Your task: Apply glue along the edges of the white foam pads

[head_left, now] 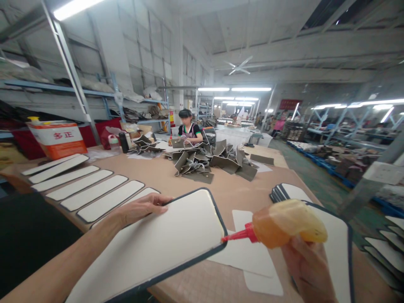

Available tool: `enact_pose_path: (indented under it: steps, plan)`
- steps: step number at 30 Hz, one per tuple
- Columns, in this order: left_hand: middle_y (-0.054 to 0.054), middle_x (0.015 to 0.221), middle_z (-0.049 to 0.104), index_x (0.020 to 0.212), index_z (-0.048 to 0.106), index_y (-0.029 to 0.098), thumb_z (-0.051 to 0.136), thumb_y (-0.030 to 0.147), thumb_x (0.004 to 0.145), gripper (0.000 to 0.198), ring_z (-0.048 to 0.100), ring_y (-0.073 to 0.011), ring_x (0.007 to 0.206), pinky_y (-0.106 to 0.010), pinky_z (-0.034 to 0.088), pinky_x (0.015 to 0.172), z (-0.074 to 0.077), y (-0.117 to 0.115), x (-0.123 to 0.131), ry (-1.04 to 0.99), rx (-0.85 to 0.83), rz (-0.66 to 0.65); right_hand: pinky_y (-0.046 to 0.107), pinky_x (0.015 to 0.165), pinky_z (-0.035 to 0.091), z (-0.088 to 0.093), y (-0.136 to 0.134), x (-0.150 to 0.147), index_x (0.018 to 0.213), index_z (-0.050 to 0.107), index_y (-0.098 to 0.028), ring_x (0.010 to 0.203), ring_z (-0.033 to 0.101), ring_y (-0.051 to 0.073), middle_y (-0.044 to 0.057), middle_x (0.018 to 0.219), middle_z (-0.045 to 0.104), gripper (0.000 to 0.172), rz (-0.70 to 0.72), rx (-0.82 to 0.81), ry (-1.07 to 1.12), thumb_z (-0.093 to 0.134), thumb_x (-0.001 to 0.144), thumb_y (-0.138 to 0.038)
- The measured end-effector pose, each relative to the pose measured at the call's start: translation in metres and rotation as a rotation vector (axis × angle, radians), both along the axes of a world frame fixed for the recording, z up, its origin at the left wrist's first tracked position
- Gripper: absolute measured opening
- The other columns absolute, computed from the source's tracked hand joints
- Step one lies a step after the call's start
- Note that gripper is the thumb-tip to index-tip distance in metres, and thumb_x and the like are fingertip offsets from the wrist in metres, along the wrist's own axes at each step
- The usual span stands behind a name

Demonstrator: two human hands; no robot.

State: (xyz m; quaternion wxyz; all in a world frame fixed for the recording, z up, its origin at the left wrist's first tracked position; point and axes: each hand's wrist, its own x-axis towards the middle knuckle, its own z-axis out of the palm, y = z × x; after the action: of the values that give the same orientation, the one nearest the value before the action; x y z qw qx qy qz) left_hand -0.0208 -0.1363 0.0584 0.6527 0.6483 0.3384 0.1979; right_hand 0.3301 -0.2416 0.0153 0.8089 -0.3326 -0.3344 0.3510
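Note:
My left hand (143, 207) grips the far edge of a long white panel with a dark border (164, 240), its fingers curled over the rim. My right hand (307, 265) is wrapped round an orange squeeze bottle of glue (287, 223). The bottle's red nozzle (236, 236) points left and touches the dark border at the panel's right end. The panel lies tilted over the near edge of the brown table (227, 189).
Several similar white panels (85, 191) lie in a row at the left, and a stack (285, 192) sits at the right. A pile of grey pieces (208, 162) is mid-table, where another person (188, 128) works. An orange can (58, 136) stands far left.

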Motion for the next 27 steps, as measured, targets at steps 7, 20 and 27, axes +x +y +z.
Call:
enact_pose_path:
  steps: [7,20,27]
  plan:
    - [-0.008,0.096,0.069,0.117,0.059,0.018,0.065,0.026,0.074,0.044,0.064,-0.0198,0.08,-0.026,0.048,0.069,-0.03,0.001,0.002,-0.155,-0.078,0.144,0.031,0.076,0.05,-0.007,0.002,-0.015,0.104,0.062,-0.021,0.079,0.063,0.02,0.004,0.087,0.069,0.049,-0.133,0.075,0.094,0.078,0.058,-0.024]
    - [-0.009,0.1,0.069,0.115,0.061,0.016,0.07,0.028,0.071,0.046,0.064,-0.0174,0.079,-0.023,0.048,0.067,-0.053,0.0,0.004,-0.279,-0.122,0.296,0.024,0.073,0.051,-0.011,0.02,-0.038,0.096,0.065,-0.018,0.083,0.061,0.016,0.002,0.098,0.067,0.042,-0.208,0.095,0.108,0.079,0.057,-0.021]
    - [-0.007,0.097,0.07,0.114,0.061,0.017,0.071,0.025,0.07,0.046,0.065,-0.0149,0.075,-0.023,0.049,0.068,-0.068,0.007,-0.003,-0.357,-0.172,0.373,0.029,0.068,0.051,-0.012,0.026,-0.056,0.094,0.065,-0.018,0.075,0.061,0.017,0.004,0.093,0.066,0.037,-0.184,0.096,0.05,0.077,0.06,-0.024]
